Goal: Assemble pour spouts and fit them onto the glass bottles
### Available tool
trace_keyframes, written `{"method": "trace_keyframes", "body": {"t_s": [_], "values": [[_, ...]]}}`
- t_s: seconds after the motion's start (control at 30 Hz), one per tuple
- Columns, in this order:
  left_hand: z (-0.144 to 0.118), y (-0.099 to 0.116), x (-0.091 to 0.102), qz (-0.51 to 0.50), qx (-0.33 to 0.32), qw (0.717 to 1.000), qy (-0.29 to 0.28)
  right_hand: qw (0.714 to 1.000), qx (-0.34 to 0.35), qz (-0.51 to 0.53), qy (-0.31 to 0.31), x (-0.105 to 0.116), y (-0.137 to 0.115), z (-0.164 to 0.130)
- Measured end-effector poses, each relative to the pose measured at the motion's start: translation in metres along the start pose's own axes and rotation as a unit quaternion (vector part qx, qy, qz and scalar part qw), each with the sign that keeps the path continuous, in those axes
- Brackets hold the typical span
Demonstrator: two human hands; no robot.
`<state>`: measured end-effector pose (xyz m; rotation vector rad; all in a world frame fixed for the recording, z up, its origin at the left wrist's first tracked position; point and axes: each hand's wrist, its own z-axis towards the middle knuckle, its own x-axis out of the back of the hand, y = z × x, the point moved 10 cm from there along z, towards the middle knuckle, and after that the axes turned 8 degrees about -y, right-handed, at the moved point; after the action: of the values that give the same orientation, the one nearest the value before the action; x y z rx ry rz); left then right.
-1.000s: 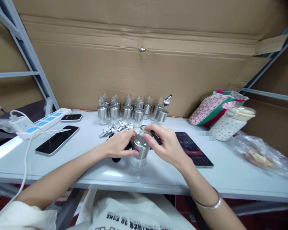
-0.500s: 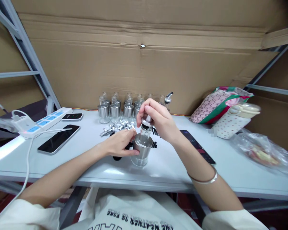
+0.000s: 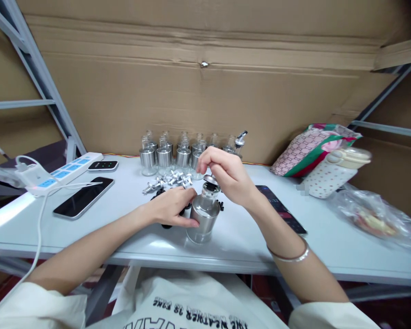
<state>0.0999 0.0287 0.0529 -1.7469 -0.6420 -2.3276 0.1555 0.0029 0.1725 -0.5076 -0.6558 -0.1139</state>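
A small glass bottle with a metal sleeve (image 3: 203, 218) stands near the front edge of the white table (image 3: 226, 246). My left hand (image 3: 171, 206) grips its side. My right hand (image 3: 226, 176) is above it, fingertips pinching a metal and black spout cap (image 3: 210, 183) that sits in the bottle's neck. Behind my hands lies a pile of loose metal spouts (image 3: 167, 181), with small black stoppers (image 3: 220, 205) next to the bottle. At the back stands a row of several more sleeved bottles (image 3: 178, 155).
Two phones (image 3: 84, 197) (image 3: 281, 210) lie left and right of my hands. A power strip (image 3: 66, 169) with a white cable and a small black device (image 3: 103, 165) are at the far left. A patterned bag (image 3: 308, 151), a dotted container (image 3: 332, 176) and a plastic bag (image 3: 373, 219) fill the right.
My right hand rose from the bottle's side to its top and brought a spout cap onto the neck. It now sits lower, fingers more spread. My left hand stayed on the bottle.
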Motion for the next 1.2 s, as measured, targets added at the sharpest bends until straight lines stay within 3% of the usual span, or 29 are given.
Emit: {"method": "trace_keyframes", "body": {"t_s": [0.2,0.67,0.83,0.93,1.03,1.1,1.2], "values": [[0.0,0.0,-0.006,-0.006,0.012,0.999,-0.034,0.998,0.054,-0.013,-0.021,-0.006,-0.019,0.002],[0.001,0.004,-0.012,-0.028,-0.024,0.999,-0.038,0.999,0.041,-0.01,0.009,-0.011,-0.022,-0.01],[0.002,0.005,-0.016,-0.028,-0.033,0.998,-0.05,0.997,0.017,0.05,0.055,-0.013,-0.012,-0.018],[0.002,0.004,-0.015,-0.021,-0.033,0.998,-0.047,0.986,-0.044,0.133,0.092,-0.017,0.006,-0.03],[0.001,0.004,-0.015,-0.012,-0.035,0.998,-0.049,0.984,-0.105,0.12,0.08,-0.021,0.015,-0.036],[0.001,0.005,-0.014,0.0,-0.031,0.998,-0.054,0.985,-0.118,0.081,0.092,-0.01,0.012,-0.035],[0.002,0.004,-0.016,0.022,-0.008,0.998,-0.066,0.977,-0.113,0.027,0.178,0.03,0.01,-0.027]]}}
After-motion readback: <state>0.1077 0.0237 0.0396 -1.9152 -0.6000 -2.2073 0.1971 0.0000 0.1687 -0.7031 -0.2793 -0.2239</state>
